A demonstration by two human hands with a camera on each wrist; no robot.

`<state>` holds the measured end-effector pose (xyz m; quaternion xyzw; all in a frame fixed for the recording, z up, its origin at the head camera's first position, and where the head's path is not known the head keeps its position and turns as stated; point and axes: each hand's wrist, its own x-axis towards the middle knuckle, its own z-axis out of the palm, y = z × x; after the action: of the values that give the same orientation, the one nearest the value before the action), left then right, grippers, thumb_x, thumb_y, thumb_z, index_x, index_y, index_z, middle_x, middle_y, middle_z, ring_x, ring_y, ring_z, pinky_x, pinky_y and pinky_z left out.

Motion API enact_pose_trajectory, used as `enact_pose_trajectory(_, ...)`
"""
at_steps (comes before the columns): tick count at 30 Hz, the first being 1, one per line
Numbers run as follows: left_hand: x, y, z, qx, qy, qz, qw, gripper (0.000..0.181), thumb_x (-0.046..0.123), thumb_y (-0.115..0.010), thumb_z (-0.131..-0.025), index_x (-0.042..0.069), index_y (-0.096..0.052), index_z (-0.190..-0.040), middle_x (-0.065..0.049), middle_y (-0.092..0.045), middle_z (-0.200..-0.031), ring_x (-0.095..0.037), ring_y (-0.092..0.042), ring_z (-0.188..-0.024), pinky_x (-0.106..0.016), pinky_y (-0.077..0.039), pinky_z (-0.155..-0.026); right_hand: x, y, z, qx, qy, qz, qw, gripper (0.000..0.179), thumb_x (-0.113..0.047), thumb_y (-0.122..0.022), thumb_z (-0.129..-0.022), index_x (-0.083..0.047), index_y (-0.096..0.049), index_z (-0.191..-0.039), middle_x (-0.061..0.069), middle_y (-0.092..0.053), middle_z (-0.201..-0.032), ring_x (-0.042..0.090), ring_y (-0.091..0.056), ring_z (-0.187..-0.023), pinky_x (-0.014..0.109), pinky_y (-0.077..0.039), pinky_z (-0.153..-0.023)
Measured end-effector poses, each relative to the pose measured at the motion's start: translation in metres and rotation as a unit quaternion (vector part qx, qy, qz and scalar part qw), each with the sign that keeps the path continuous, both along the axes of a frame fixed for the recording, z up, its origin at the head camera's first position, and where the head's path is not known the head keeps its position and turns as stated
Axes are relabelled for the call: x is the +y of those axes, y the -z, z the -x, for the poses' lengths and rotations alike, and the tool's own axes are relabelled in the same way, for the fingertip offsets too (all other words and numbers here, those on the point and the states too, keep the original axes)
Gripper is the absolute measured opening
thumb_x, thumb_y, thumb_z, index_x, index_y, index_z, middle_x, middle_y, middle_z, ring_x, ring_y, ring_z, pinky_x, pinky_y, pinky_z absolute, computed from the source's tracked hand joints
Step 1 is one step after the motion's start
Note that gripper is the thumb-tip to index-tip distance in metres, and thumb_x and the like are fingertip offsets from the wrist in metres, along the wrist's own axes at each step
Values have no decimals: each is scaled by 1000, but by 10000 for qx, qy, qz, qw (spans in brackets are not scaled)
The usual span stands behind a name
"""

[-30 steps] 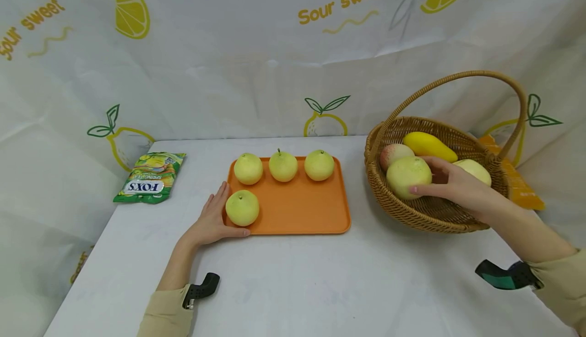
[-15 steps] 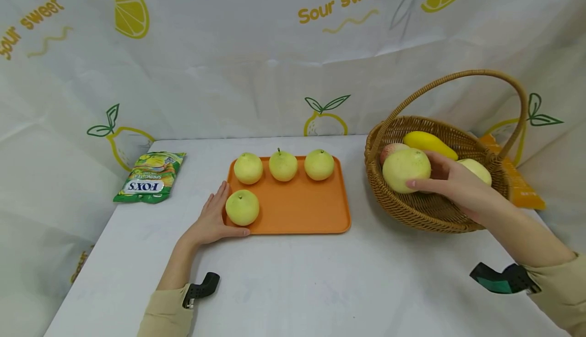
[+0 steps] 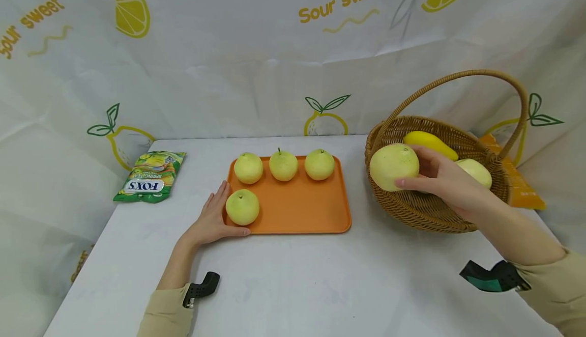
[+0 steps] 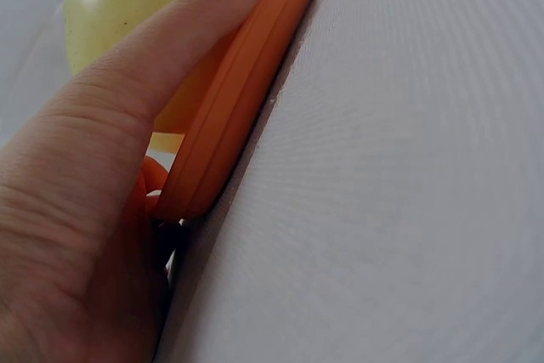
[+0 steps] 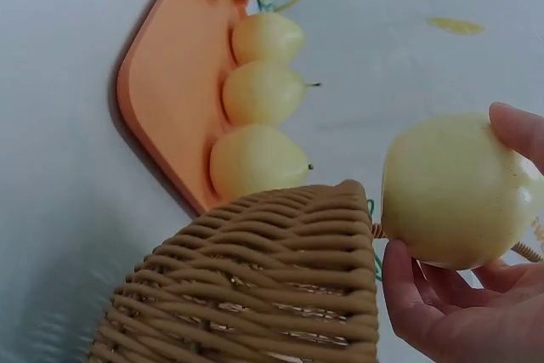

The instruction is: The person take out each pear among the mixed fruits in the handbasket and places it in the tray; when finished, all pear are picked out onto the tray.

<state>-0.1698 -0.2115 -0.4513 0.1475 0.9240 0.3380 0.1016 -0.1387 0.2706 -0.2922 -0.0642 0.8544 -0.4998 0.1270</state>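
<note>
In the head view my right hand [image 3: 441, 176] grips a round yellow-green pear [image 3: 394, 167] over the basket's left side. The right wrist view shows thumb and fingers around that pear [image 5: 455, 189], raised above the wicker rim. At the tray's near left corner rests my left hand [image 3: 214, 222], fingers straight along the left edge and thumb along the front. The orange tray [image 3: 302, 207] carries a back row of three pears, including a stemmed pear [image 3: 283, 166], plus one pear [image 3: 242, 207] beside my left hand. In the left wrist view the thumb [image 4: 161, 53] lies against the tray rim [image 4: 229, 116].
A wicker basket [image 3: 412, 217] with a tall arched handle [image 3: 480, 73] stands at the right. Inside are a yellow mango-shaped fruit [image 3: 430, 144] and a pale fruit [image 3: 476, 172]. An orange packet [image 3: 522, 187] lies behind it. A green FOX'S bag [image 3: 150, 176] lies at the left.
My right hand has lifted the pear and moved it left, toward the basket's left rim, now covering the reddish fruit seen there before. The left hand and tray have stayed put.
</note>
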Motion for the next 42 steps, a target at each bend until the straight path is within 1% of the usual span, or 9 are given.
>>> enact_pose_trajectory(8,0,0,0,-41,-25,15,10000,135,59,-84,-65,5,-1,-156,-12,5,-163,-28,6,-149,-51,4,-117,-23,-4,-3,-19,-238,269,9994,70,-21,-69,-92,-16,-30,-150,9,-44,-139,17,-48,-120,17,-44,-89)
enact_pose_trajectory(14,1,-2,-1,-32,-15,-36,10000,136,59,-84,-64,3,-2,-156,-13,4,-163,-28,5,-149,-51,3,-117,-35,-4,-5,-209,-541,380,9976,78,-21,-70,-92,-10,-24,-153,15,-41,-145,29,-40,-132,16,-44,-90)
enact_pose_trajectory(16,1,-2,-1,-40,-22,-49,10000,136,59,-84,-64,3,-2,-156,-13,4,-163,-28,6,-149,-50,4,-117,-39,-3,-5,-278,-614,343,9971,80,-23,-70,-91,-10,-23,-154,15,-41,-146,30,-38,-134,19,-44,-92)
enact_pose_trajectory(18,1,-2,-1,-30,-24,-53,10000,136,59,-84,-64,3,-2,-156,-13,4,-163,-28,5,-149,-50,4,-117,-43,-1,-5,-288,-642,266,9972,78,-25,-72,-90,-11,-27,-152,13,-45,-144,30,-40,-133,25,-44,-95)
enact_pose_trajectory(22,1,-3,-1,25,-7,-46,10000,135,58,-85,-64,2,-3,-156,-13,3,-163,-27,5,-149,-49,4,-117,-52,5,-3,-321,-685,270,9968,77,-27,-74,-88,-11,-31,-150,12,-48,-142,30,-44,-130,36,-43,-100)
enact_pose_trajectory(27,1,-3,-2,33,10,-38,10000,135,58,-85,-64,2,-2,-156,-12,4,-163,-25,5,-149,-48,4,-117,-63,16,-2,-365,-806,489,9949,71,-25,-76,-86,-14,-38,-146,10,-53,-135,28,-50,-122,37,-44,-97)
enact_pose_trajectory(31,1,-2,-1,44,33,-7,10000,136,59,-84,-64,2,-2,-156,-12,4,-163,-26,5,-149,-48,4,-117,-70,23,-3,-411,-814,430,9949,73,-28,-78,-84,-17,-41,-145,8,-55,-132,26,-51,-120,42,-40,-99)
enact_pose_trajectory(37,1,-2,-1,24,11,-10,10000,135,59,-84,-64,3,-2,-156,-12,4,-163,-26,4,-149,-49,4,-117,-77,34,-2,-480,-855,453,9941,76,-27,-79,-83,-13,-39,-146,11,-51,-135,30,-47,-124,47,-37,-101)
enact_pose_trajectory(42,0,-1,-1,-8,2,-13,10000,135,59,-84,-64,3,-2,-156,-12,4,-163,-27,5,-149,-49,4,-117,-82,49,1,-583,-768,549,9938,77,-27,-79,-82,-13,-39,-146,11,-47,-140,33,-42,-131,50,-35,-106)
